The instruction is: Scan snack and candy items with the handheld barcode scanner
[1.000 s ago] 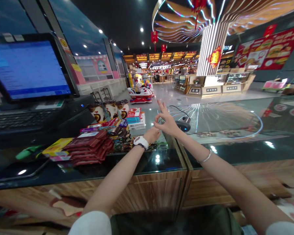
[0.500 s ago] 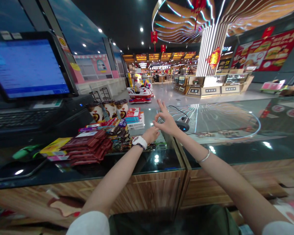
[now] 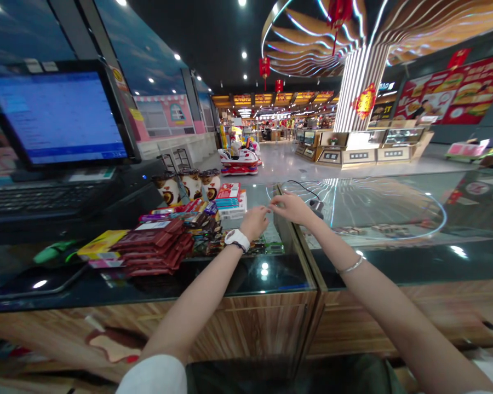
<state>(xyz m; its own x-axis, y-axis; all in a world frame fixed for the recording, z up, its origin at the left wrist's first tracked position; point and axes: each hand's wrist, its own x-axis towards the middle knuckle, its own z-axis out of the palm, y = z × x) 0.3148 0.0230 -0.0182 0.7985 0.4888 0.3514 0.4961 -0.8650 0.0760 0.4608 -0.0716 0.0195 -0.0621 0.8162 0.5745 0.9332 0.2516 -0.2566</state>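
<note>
My left hand (image 3: 254,221), with a white watch (image 3: 237,239) on its wrist, is over the glass counter (image 3: 287,268), its fingers curled in. Close on its right is my right hand (image 3: 291,208), fingers bent and thumb near the index finger, a silver bangle (image 3: 353,264) on the forearm. The fingertips of the two hands nearly meet; whether they pinch something small cannot be made out. Left of my hands lie a stack of dark red packets (image 3: 158,247), assorted wrapped bars (image 3: 205,221) and a pile of red, blue and white boxes (image 3: 231,200).
A monitor (image 3: 61,117) and a black keyboard (image 3: 36,198) stand at the left, near several patterned cups (image 3: 191,185). A yellow box (image 3: 102,246) lies beside the packets. Behind my right hand is a small black device (image 3: 317,207) with a cable.
The raised, spread fingers of my right hand have come down and bent toward my left hand. The whole view has shifted slightly, so the counter items appear further right.
</note>
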